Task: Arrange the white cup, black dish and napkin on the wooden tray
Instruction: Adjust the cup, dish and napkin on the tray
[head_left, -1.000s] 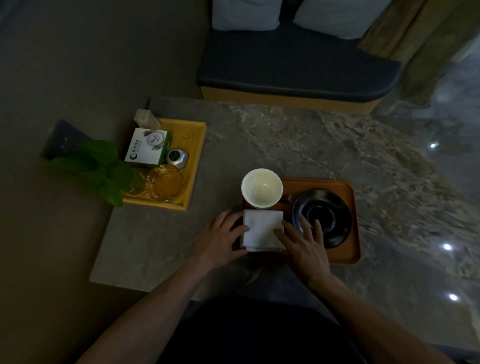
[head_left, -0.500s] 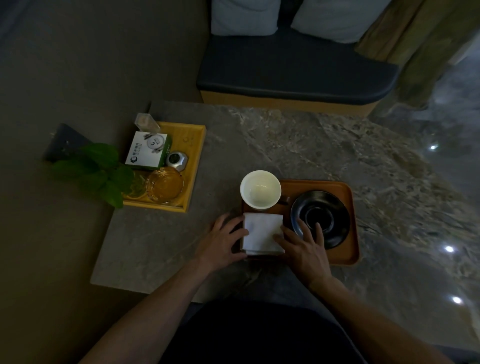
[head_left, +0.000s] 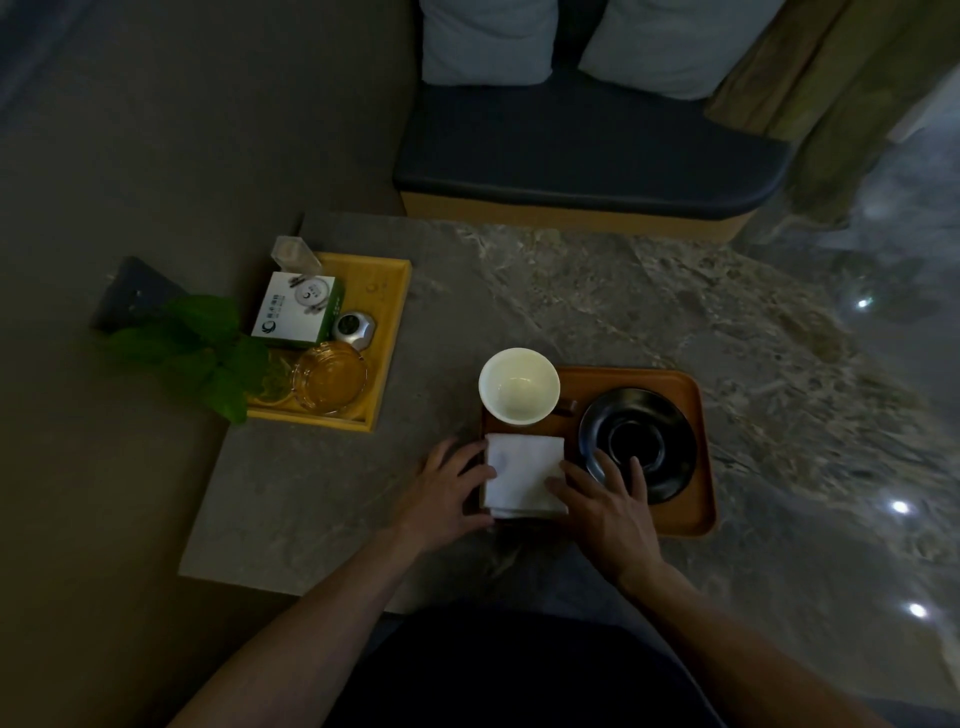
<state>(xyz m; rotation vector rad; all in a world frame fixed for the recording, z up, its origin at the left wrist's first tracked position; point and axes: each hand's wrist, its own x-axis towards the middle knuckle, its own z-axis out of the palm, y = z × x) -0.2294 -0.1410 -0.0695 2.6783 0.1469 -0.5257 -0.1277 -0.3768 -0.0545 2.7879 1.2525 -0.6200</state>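
White napkin (head_left: 524, 477) on the wooden tray's (head_left: 696, 499) near-left corner, left hand (head_left: 447, 493) and right hand (head_left: 610, 506) pressing its edges with spread fingers, white cup (head_left: 519, 385) behind, black dish (head_left: 638, 441) at right.

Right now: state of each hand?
Left hand: open, fingertips on the napkin left edge.
Right hand: open, touching napkin's right edge, fingers over the black dish.

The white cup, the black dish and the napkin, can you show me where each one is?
white cup (head_left: 519, 387): head view, on its inside bottom.
black dish (head_left: 636, 441): head view, on its sunken middle.
napkin (head_left: 522, 475): head view, on the middle of its folded top.
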